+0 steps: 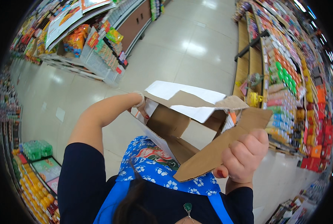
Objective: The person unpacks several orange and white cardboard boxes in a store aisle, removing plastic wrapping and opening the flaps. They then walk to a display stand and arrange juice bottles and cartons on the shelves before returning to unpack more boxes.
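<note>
A cardboard box (170,120), white outside and brown inside, is held up before my chest. It has torn, ragged edges, and the floor shows through its open far end. On its right, my right hand (244,156) is closed in a fist on a long brown flap (211,151) that sticks out towards me. My left hand (144,110) reaches in at the left side of the box, gripping around its wall; most of the fingers are hidden by the cardboard. Below the box is a blue apron (155,173) with white flowers, worn over a dark top.
Tall shop shelves (281,84) packed with bottles and packets line the right. A white display bin (90,60) with snack bags stands at the upper left. Stacked yellow drinks (34,190) and green bottle packs (37,149) are at the lower left. A tiled aisle floor (180,50) runs ahead.
</note>
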{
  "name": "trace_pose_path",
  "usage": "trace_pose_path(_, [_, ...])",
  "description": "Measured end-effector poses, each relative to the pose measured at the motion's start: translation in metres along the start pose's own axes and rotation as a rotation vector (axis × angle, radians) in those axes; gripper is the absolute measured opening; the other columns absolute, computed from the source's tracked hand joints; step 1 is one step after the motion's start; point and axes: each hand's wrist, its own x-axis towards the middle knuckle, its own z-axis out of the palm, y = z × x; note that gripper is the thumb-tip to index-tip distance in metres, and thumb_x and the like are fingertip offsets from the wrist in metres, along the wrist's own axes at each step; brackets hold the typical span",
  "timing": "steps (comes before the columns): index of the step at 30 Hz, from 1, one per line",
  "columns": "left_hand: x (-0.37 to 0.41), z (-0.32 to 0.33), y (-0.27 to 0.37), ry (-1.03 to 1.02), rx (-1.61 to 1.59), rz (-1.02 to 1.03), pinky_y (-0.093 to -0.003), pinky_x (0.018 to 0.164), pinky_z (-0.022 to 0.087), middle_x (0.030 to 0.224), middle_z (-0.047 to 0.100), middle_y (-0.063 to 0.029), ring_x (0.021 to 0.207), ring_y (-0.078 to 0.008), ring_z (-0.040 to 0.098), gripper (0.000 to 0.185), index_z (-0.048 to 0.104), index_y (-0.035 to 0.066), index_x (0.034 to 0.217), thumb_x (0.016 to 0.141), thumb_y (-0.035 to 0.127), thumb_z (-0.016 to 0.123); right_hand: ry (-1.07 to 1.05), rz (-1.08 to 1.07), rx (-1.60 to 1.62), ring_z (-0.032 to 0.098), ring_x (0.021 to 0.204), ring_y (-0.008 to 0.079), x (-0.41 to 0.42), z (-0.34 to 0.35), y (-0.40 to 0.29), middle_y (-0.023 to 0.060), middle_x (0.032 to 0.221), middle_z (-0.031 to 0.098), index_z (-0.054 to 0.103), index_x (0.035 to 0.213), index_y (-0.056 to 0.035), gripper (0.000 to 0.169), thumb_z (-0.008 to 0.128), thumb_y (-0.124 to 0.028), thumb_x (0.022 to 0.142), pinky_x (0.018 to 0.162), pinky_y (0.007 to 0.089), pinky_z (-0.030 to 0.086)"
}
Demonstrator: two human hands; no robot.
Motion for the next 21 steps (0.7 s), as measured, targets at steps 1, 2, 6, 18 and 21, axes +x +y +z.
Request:
trace_pose_path(1, [-0.001,0.003,-0.007,0.089,0.067,-0.016,-0.0388,0.107,0.035,0.137,0.05,-0.0178,0.128,-0.0354,0.044,0.091,0.054,0.01,0.131,0.058,0.058,0.078,0.003,-0.031,0.042,0.046,0.057,0.0198,0.009,0.004,0.012,0.0008,0.057,0.042,0.044,0.055,-0.013,0.052,0.048,-0.049,0.093,0.055,0.035,0.031])
trace_pose_path(2, [0.003,0.008,-0.014,0.196,0.154,-0.016,-0.0386,0.107,0.035,0.137,0.05,-0.0181,0.128,-0.0356,0.044,0.091,0.054,0.009,0.131,0.058,0.058,0.078,0.019,-0.081,0.087,0.046,0.058,0.0198,0.02,0.011,0.019,0.001,0.057,0.043,0.044,0.056,-0.0127,0.052,0.048,-0.049,0.092,0.055,0.035,0.031])
trace_pose_path(6, [0.039,0.019,-0.056,0.332,0.272,-0.155,-0.0386,0.101,0.039,0.125,0.057,-0.0209,0.12,-0.035,0.052,0.07,0.056,0.006,0.126,0.067,0.04,0.07,0.033,-0.3,0.236,0.045,0.056,0.0203,0.054,0.035,0.045,0.0024,0.058,0.044,0.044,0.057,-0.0113,0.051,0.047,-0.048,0.093,0.054,0.0351,0.03])
trace_pose_path(18, [-0.083,-0.158,0.005,0.402,-0.41,0.19,-0.0301,0.085,0.048,0.099,0.068,-0.0119,0.09,-0.0176,0.063,0.047,0.059,0.004,0.12,0.078,-0.008,0.043,0.293,-0.152,-0.076,0.038,0.046,0.0222,0.122,0.091,0.222,0.0068,0.051,0.038,0.042,0.055,-0.0055,0.024,0.057,-0.016,0.07,0.049,0.033,0.023])
trace_pose_path(21, [-0.106,-0.191,-0.005,0.327,-0.419,0.279,-0.03,0.086,0.049,0.103,0.068,-0.0133,0.088,-0.0188,0.063,0.047,0.059,0.006,0.123,0.08,-0.008,0.045,0.208,-0.155,-0.277,0.034,0.045,0.0218,0.159,0.105,0.273,0.0063,0.051,0.033,0.034,0.054,-0.0068,0.033,0.052,-0.013,0.08,0.048,0.0345,0.022])
